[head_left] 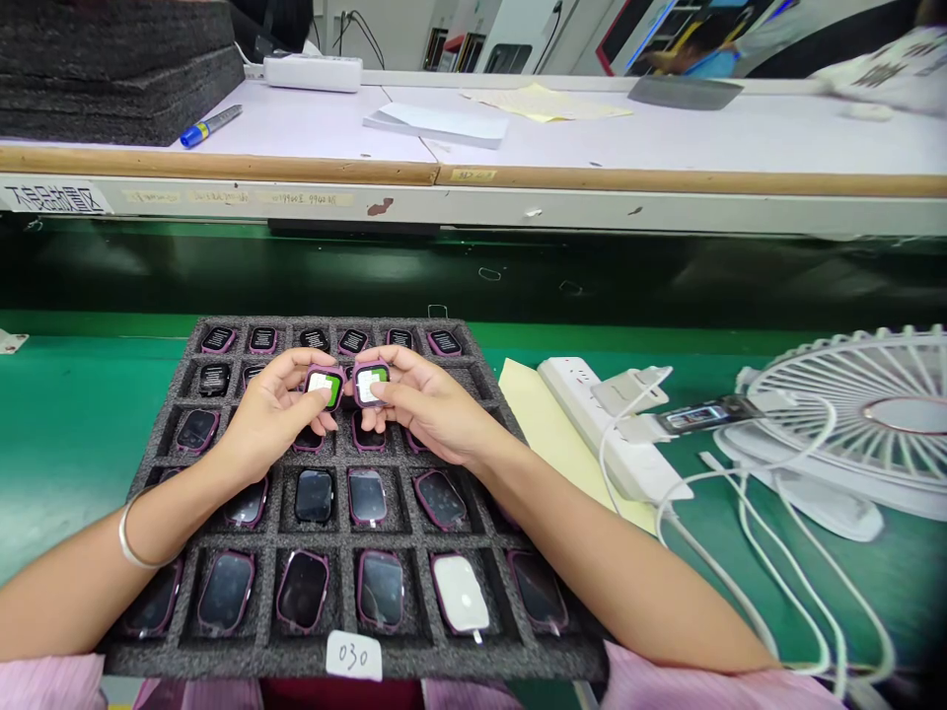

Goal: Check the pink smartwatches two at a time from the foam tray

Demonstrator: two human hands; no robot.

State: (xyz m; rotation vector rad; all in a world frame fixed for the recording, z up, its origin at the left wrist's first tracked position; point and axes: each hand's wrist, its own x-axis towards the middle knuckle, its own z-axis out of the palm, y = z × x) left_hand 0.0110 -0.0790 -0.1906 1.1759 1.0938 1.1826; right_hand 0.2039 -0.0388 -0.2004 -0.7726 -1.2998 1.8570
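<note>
My left hand (277,409) grips a purple-framed smartwatch body (324,387), its screen lit white and green. Beside it, my right hand (425,404) pinches a second smartwatch body (372,385) with a similar lit screen, the thumb on the glass. Both are held close together above a dark foam tray (273,654) divided into compartments. Several more strapless watch bodies lie in the tray, such as one with a dark screen (381,589) and one with a white screen (460,594). Those in the far row show white text on black. My hands hide some middle compartments.
Right of the tray are yellow paper (522,380), a white power strip (592,414) with plugged-in chargers, loose white cables (795,562) and a white fan (873,414). A raised shelf (296,123) at the back carries black foam (110,69), a blue marker (211,126) and papers (436,123).
</note>
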